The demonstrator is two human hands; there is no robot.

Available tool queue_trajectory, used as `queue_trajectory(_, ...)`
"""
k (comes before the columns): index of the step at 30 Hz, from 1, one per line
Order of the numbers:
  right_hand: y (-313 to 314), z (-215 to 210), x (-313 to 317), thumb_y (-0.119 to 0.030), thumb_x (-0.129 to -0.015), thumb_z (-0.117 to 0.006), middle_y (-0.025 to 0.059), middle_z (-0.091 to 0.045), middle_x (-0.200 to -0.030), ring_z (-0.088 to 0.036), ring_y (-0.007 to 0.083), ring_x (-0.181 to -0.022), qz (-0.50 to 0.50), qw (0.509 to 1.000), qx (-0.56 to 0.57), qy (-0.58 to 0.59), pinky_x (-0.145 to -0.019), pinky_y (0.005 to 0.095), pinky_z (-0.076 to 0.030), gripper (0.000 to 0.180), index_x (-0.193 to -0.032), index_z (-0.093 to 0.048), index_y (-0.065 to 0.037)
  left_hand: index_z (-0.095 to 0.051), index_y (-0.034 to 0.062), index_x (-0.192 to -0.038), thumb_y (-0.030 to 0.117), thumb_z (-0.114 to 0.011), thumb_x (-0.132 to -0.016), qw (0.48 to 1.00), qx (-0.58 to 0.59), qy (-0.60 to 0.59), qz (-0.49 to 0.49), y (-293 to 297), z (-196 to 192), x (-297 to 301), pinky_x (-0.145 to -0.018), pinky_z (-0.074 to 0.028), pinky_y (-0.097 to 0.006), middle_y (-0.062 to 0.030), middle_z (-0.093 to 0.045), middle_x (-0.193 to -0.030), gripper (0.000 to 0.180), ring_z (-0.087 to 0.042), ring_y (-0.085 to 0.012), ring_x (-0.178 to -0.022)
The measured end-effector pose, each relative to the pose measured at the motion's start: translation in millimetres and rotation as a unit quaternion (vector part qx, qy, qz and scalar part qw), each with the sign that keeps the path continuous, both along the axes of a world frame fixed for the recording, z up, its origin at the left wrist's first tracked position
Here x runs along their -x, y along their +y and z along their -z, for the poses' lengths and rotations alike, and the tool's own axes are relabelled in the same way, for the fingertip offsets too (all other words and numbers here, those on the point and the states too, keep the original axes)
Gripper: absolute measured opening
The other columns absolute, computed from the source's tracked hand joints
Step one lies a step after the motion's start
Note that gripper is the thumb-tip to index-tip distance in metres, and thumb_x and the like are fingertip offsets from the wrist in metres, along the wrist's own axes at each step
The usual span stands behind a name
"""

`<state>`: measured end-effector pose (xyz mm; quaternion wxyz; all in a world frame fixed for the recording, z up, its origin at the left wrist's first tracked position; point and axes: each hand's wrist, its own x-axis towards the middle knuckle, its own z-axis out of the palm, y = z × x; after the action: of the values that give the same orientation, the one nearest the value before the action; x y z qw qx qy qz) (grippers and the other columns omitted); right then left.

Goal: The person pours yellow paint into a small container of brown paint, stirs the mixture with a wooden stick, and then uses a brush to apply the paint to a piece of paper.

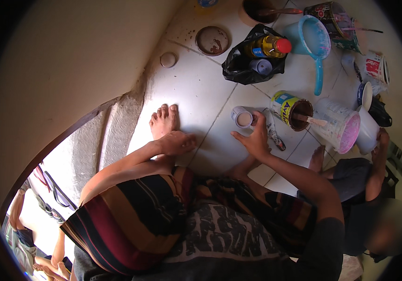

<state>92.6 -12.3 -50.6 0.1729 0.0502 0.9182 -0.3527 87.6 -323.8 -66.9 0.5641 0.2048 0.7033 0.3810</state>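
Cup (pixel 242 118): small, round, pale lilac-grey outside, mouth toward me, beige-pink stuff inside. It is over the tiled floor (pixel 205 84), well in from the wall edge at left; whether it stands there or is lifted, I cannot tell. My right hand (pixel 258 140) is at it, fingers and thumb spread, one fingertip at the cup's right side, thumb apart below. My left hand (pixel 178 143) hangs by my foot (pixel 164 121), fingers in shade; whether curled or straight, I cannot tell.

Labels: can (pixel 283 107), yellow and blue, big dark lettering; bottle (pixel 269 48), blue patch, print too small. None seen on the cup.

Hidden: bottle's lower part, inside the black bag (pixel 233 70). Co-worker (pixel 358 178) at right, blurred above.
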Motion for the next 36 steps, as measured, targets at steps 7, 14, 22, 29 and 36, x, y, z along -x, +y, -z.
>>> queue_trajectory(7,-4.0,5.7,21.7,-0.015,-0.063,-0.087,0.0145,-0.057,-0.116,-0.057,0.0365,-0.106,-0.033,0.998,-0.009,0.046,-0.089,0.0462,-0.046,0.068,-0.119,-0.049,-0.006,-0.061,0.0089,-0.111,0.027,-0.054,-0.097,1.0,-0.009,0.014,-0.025,0.5,0.2,2.1,-0.085,-0.05,-0.044,-0.0151,-0.07,-0.092,0.024,-0.067,-0.0339,-0.091)
queue_trajectory(14,-1.7,13.1,38.5,-0.008,-0.063,-0.083,0.016,-0.054,-0.12,-0.056,0.0353,-0.109,-0.108,0.991,0.041,0.072,-0.091,0.0454,-0.045,0.074,-0.128,-0.047,-0.005,-0.062,0.0092,-0.11,0.03,-0.057,-0.096,0.998,0.013,0.023,-0.066,3.0,4.9,4.3,-0.088,-0.049,-0.044,-0.0137,-0.069,-0.096,0.026,-0.066,-0.0314,-0.097)
queue_trajectory(22,-0.7,-65.0,36.0,-0.004,-0.071,-0.076,0.0213,-0.054,-0.121,-0.057,0.0341,-0.11,-0.092,0.992,0.069,0.047,-0.096,0.0446,-0.045,0.07,-0.132,-0.043,0.002,-0.073,0.0329,-0.096,0.052,-0.068,-0.075,0.937,0.252,0.238,-0.053,9.5,-36.8,21.3,-0.098,-0.032,-0.057,-0.0173,-0.037,-0.127,0.029,-0.032,-0.043,-0.121)
queue_trajectory(29,39.3,-114.8,244.8,-0.013,-0.084,-0.072,0.0137,-0.064,-0.112,-0.064,0.0291,-0.093,-0.095,0.944,-0.052,0.311,-0.08,0.0367,-0.051,0.035,-0.115,-0.06,-0.003,-0.073,0.0337,-0.096,0.054,-0.062,-0.081,0.929,0.227,0.286,-0.063,-0.5,-7.3,1.4,-0.097,-0.033,-0.057,-0.0178,-0.039,-0.126,0.028,-0.034,-0.0423,-0.12)
queue_trajectory(36,58.5,-103.0,365.9,-0.031,-0.087,-0.07,0.0143,-0.069,-0.089,-0.068,0.0315,-0.08,-0.117,0.909,-0.196,0.35,-0.072,0.0395,-0.052,0.026,-0.092,-0.07,-0.005,-0.071,0.0283,-0.094,0.055,-0.06,-0.084,0.932,0.207,0.293,-0.054,0.9,-4.3,10.7,-0.094,-0.034,-0.058,-0.0195,-0.044,-0.119,0.031,-0.037,-0.0432,-0.116)
